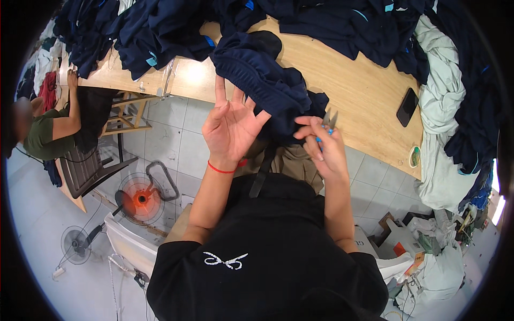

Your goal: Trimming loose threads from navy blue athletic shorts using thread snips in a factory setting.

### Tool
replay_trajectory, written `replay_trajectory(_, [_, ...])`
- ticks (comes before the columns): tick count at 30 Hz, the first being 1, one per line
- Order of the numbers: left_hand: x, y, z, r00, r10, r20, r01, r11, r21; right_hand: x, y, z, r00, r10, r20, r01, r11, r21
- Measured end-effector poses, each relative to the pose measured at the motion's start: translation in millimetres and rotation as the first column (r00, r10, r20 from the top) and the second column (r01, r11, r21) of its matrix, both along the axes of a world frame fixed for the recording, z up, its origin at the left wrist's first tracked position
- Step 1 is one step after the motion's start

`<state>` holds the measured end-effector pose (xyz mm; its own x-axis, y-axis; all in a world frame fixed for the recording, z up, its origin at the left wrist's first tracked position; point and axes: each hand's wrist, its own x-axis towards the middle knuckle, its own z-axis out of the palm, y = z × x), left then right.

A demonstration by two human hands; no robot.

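Note:
A gathered navy blue garment lies over the table's near edge, and part of it hangs down in front of me. My left hand is palm up with its fingers stretched and spread; their tips reach the garment's near edge, some going under the cloth. A red cord circles that wrist. My right hand is closed around small thread snips with blue parts. The metal blades stick up past the fingers, apart from each other, just right of the hanging cloth. Some of the right fingers point toward the garment.
The wooden table carries heaps of navy garments along its far side. A black phone lies at the right, near pale green cloth. At far left sits another person. An orange-centred fan stands on the floor.

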<state>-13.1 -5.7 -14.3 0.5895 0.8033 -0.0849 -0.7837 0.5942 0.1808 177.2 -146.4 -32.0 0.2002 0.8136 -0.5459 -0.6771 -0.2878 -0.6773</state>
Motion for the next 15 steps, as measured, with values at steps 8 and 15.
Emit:
replay_trajectory(8, [1,-38,-13,0.962,-0.268,0.054,0.273,0.956,-0.108,-9,-2,-56,0.802,-0.056,-0.595,0.322,0.879,0.352])
replay_trajectory(15, [-18,-70,-68,0.747,-0.542,-0.386,0.563,0.824,-0.066,26,-41,-63,0.851,-0.211,-0.481,0.348,0.912,0.216])
